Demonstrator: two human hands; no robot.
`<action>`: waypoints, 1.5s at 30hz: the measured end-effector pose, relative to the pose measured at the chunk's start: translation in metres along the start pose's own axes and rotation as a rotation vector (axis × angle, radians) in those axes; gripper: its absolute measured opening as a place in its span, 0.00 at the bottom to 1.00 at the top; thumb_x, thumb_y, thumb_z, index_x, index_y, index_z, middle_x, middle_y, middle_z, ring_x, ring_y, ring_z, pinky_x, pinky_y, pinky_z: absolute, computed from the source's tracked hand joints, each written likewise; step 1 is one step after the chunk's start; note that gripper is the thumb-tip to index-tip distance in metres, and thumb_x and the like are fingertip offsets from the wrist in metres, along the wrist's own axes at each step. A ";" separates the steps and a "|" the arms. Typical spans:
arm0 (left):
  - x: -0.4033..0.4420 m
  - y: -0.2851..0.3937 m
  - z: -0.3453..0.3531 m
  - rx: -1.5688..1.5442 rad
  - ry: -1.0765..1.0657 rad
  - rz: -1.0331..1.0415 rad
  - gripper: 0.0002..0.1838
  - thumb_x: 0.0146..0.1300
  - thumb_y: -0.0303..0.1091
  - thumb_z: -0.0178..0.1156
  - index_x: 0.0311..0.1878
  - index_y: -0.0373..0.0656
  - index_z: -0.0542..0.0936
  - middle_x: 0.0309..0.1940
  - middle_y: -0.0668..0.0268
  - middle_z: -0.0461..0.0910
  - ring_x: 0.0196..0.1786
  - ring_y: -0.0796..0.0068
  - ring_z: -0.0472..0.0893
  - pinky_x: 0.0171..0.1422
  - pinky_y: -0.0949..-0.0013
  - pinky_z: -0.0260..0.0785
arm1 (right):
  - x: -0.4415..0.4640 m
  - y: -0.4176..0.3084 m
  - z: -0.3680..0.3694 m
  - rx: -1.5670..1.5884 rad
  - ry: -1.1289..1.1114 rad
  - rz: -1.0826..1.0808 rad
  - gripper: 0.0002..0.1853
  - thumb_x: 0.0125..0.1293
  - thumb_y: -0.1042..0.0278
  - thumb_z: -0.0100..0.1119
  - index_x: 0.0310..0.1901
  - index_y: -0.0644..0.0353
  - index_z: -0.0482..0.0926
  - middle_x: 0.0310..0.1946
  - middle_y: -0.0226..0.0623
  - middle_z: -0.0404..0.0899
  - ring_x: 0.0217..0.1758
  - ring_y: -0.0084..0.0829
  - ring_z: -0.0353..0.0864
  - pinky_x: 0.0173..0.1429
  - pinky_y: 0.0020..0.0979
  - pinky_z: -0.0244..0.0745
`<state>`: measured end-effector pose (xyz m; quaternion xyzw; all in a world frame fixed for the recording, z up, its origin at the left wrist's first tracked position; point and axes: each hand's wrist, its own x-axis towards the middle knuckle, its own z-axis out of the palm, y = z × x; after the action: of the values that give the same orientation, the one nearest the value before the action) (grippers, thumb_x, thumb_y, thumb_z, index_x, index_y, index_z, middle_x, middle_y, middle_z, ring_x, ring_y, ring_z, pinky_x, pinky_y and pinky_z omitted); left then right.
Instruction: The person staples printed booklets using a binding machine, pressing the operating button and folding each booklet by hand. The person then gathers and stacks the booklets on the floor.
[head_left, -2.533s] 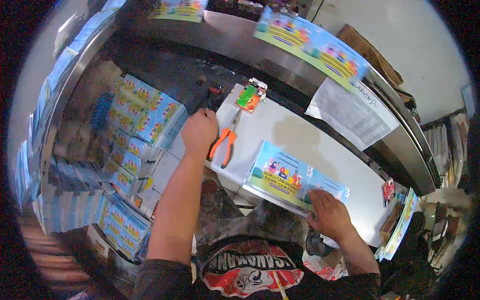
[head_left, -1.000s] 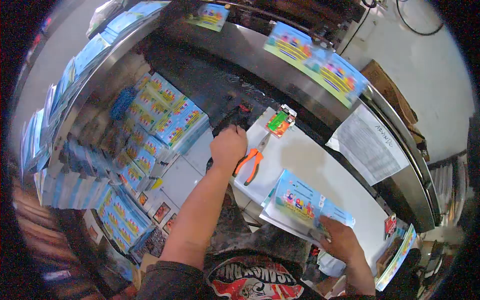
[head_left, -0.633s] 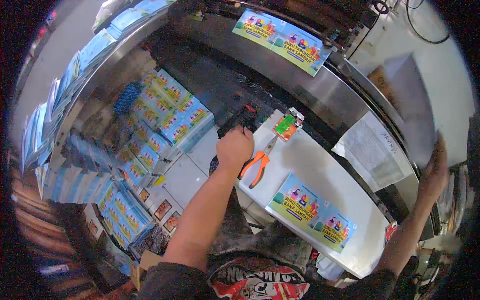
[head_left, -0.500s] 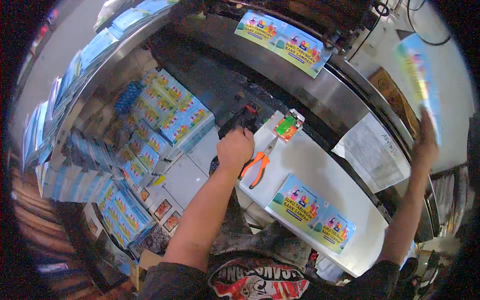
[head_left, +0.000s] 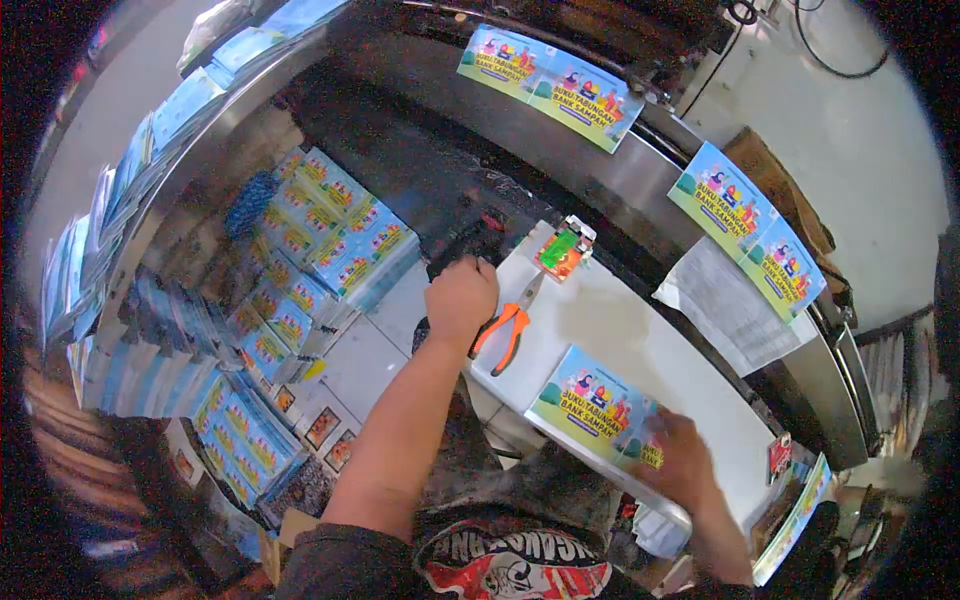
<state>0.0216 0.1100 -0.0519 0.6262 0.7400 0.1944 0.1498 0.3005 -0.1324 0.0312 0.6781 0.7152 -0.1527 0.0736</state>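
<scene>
One printed sheet point(head_left: 585, 400), partly under right grip point(head_left: 682, 462)

The blurred right hand point(head_left: 680, 465) covers one end of a blue-and-green printed paper sheet point(head_left: 590, 405) on the smooth white counter point(head_left: 725, 420). Orange-and-black metal pliers point(head_left: 517, 330) lie between that sheet and the curled left hand point(head_left: 462, 297), whose grip is unclear.

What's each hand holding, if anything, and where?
Unclear: the blurred right hand covers the right end of a Buku Tabungan sheet; the left hand hides its grip.
</scene>
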 end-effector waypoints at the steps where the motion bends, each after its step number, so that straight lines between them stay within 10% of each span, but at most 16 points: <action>1: 0.000 0.000 0.000 0.001 -0.014 0.002 0.20 0.67 0.43 0.47 0.37 0.38 0.83 0.35 0.46 0.84 0.40 0.46 0.84 0.48 0.49 0.77 | -0.009 -0.006 0.011 -0.065 -0.082 -0.023 0.36 0.54 0.52 0.70 0.62 0.58 0.72 0.65 0.45 0.68 0.65 0.48 0.69 0.68 0.48 0.66; 17: 0.001 0.003 -0.007 0.063 -0.088 -0.027 0.23 0.68 0.46 0.44 0.43 0.38 0.83 0.40 0.47 0.84 0.43 0.46 0.84 0.52 0.48 0.75 | -0.049 -0.019 0.065 -0.090 0.049 -0.030 0.46 0.57 0.40 0.64 0.68 0.69 0.62 0.73 0.58 0.53 0.77 0.58 0.50 0.76 0.58 0.48; 25: 0.002 0.002 -0.005 0.032 -0.116 -0.018 0.23 0.69 0.46 0.43 0.45 0.39 0.83 0.43 0.46 0.83 0.47 0.45 0.83 0.55 0.49 0.74 | -0.053 -0.021 0.042 0.018 0.014 -0.043 0.40 0.57 0.48 0.68 0.64 0.68 0.69 0.71 0.55 0.60 0.73 0.54 0.59 0.72 0.46 0.61; 30: 0.001 0.004 -0.012 0.022 -0.117 -0.037 0.23 0.69 0.46 0.43 0.45 0.38 0.82 0.42 0.47 0.83 0.47 0.46 0.83 0.54 0.49 0.74 | -0.044 -0.001 -0.013 0.449 -0.175 0.152 0.21 0.60 0.65 0.63 0.56 0.60 0.79 0.50 0.48 0.82 0.51 0.44 0.83 0.57 0.37 0.77; 33: 0.002 0.000 -0.004 0.018 -0.116 -0.030 0.22 0.69 0.46 0.44 0.45 0.39 0.83 0.42 0.47 0.83 0.46 0.45 0.83 0.54 0.49 0.74 | -0.032 0.048 -0.062 0.190 0.218 0.124 0.13 0.64 0.73 0.53 0.48 0.62 0.82 0.38 0.49 0.83 0.43 0.49 0.83 0.49 0.38 0.76; 36: 0.003 0.000 -0.002 -0.012 -0.095 -0.025 0.22 0.69 0.45 0.45 0.44 0.39 0.83 0.41 0.46 0.83 0.45 0.45 0.83 0.53 0.49 0.74 | 0.005 0.074 -0.132 0.026 0.967 0.209 0.27 0.63 0.86 0.42 0.60 0.53 0.78 0.58 0.45 0.79 0.62 0.44 0.78 0.66 0.39 0.70; 39: 0.002 -0.001 -0.001 -0.005 -0.090 -0.022 0.21 0.68 0.45 0.45 0.44 0.40 0.83 0.40 0.47 0.84 0.44 0.45 0.84 0.52 0.49 0.75 | 0.055 0.087 -0.179 -0.150 1.197 0.073 0.35 0.58 0.87 0.46 0.67 0.46 0.71 0.69 0.36 0.68 0.72 0.37 0.68 0.71 0.38 0.65; 45: -0.003 0.007 -0.014 0.046 -0.052 -0.016 0.20 0.68 0.45 0.46 0.42 0.40 0.83 0.37 0.48 0.84 0.40 0.46 0.84 0.48 0.49 0.76 | 0.140 0.123 -0.113 -0.357 0.591 0.126 0.22 0.61 0.82 0.52 0.57 0.58 0.78 0.52 0.48 0.80 0.55 0.50 0.79 0.61 0.43 0.73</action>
<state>0.0217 0.1062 -0.0363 0.6284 0.7451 0.1599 0.1561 0.4246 0.0407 0.0788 0.7122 0.6777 0.1825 -0.0098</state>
